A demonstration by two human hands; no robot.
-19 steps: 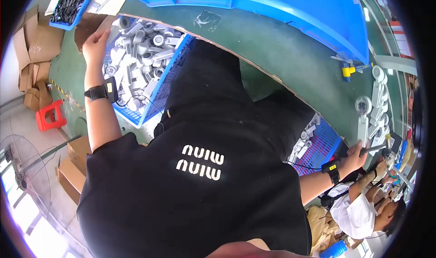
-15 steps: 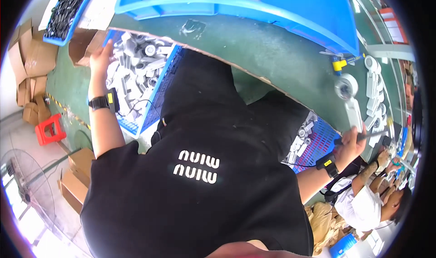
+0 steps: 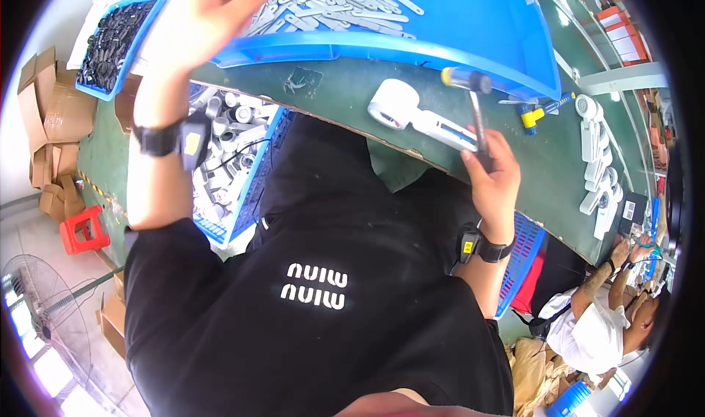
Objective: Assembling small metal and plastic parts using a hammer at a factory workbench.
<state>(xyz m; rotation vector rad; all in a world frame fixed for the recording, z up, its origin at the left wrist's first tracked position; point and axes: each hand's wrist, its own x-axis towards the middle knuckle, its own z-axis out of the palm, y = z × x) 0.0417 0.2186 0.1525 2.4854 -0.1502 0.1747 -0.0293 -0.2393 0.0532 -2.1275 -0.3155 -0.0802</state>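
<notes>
My right hand (image 3: 496, 175) is closed round a small hammer (image 3: 479, 112), its yellow-faced head pointing up, and the handle end of a white hand shower (image 3: 396, 105). The shower's round head points left, over the green bench. A narrow slot shows along its handle. My left hand (image 3: 228, 13) is over the near left part of a large blue bin (image 3: 485, 61), beside a pile of flat grey strips (image 3: 338, 6). Its fingers are curled together at the top edge, and whatever they hold cannot be made out.
Further left lies a blue tray (image 3: 156, 13) of black parts. Below the bench edge, a blue basket (image 3: 257, 189) holds white shower parts. A yellow-and-black tool (image 3: 540, 112) and a row of white showers (image 3: 598, 160) lie at right. A co-worker (image 3: 587, 329) works beyond.
My left hand has risen from beside the basket of white parts to the blue bin. My right hand has moved left with the shower and hammer, and the shower now points left.
</notes>
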